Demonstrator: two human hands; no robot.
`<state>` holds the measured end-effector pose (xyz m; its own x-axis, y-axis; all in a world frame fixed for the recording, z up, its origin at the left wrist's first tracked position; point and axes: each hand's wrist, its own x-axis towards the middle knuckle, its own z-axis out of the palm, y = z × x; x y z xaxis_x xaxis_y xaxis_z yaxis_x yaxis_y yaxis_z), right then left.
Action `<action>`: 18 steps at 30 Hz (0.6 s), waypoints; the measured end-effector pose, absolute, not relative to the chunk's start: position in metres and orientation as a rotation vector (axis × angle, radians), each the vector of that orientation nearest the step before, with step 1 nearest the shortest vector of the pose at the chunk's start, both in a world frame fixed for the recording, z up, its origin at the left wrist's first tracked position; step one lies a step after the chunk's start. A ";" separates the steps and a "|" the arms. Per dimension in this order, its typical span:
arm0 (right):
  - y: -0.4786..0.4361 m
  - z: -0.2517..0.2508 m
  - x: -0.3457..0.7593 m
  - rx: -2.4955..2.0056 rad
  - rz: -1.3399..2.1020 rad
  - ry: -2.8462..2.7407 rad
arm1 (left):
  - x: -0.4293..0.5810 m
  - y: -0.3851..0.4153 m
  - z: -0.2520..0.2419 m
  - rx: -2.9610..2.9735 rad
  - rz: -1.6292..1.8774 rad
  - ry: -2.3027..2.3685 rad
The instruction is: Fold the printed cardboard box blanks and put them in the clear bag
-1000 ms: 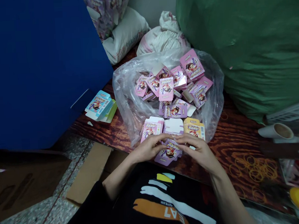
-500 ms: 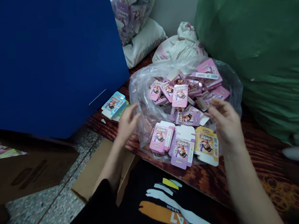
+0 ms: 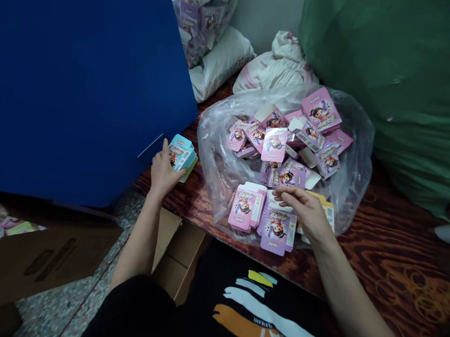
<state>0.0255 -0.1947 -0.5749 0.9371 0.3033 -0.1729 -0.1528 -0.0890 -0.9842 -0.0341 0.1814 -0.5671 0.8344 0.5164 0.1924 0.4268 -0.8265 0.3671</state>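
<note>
My left hand (image 3: 162,171) is at the table's left side, its fingers and thumb around the edges of a small stack of flattened blue cartons (image 3: 180,154). A green-yellow carton edge shows beneath the blue ones. Held over the front piles, my right hand (image 3: 305,208) has its thumb apart from its fingers and nothing between them. Below its fingertips lies a stack of purple cartons (image 3: 275,230). To the left of that is a pink carton stack (image 3: 244,206). A yellow carton stack (image 3: 327,207) is partly hidden behind the right hand.
A clear plastic bag (image 3: 219,133) lies spread under loose pink and purple cartons (image 3: 275,144). Rubber bands (image 3: 434,293) lie at right. A green sack (image 3: 387,77) and white sacks (image 3: 222,62) stand behind. A blue panel (image 3: 83,96) and an open cardboard box (image 3: 173,258) are at left.
My left hand has moved left and taken hold of the blue carton stack. My right hand has come down and left, from the loose cartons to above the purple stack.
</note>
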 end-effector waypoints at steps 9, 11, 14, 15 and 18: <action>-0.138 -0.581 -0.015 -1.296 0.371 -0.089 | -0.074 0.039 -0.556 2.380 0.246 -0.251; -0.146 -0.585 -0.016 -1.258 0.319 0.051 | -0.075 0.027 -0.563 2.061 0.236 -0.148; -0.163 -0.587 -0.015 -1.159 0.175 0.211 | -0.073 0.010 -0.576 1.458 0.307 0.201; -0.167 -0.587 -0.014 -1.136 0.119 0.237 | -0.072 0.001 -0.580 1.271 0.271 0.288; -0.168 -0.586 -0.014 -1.110 0.004 0.247 | -0.068 -0.036 -0.581 0.855 0.023 0.316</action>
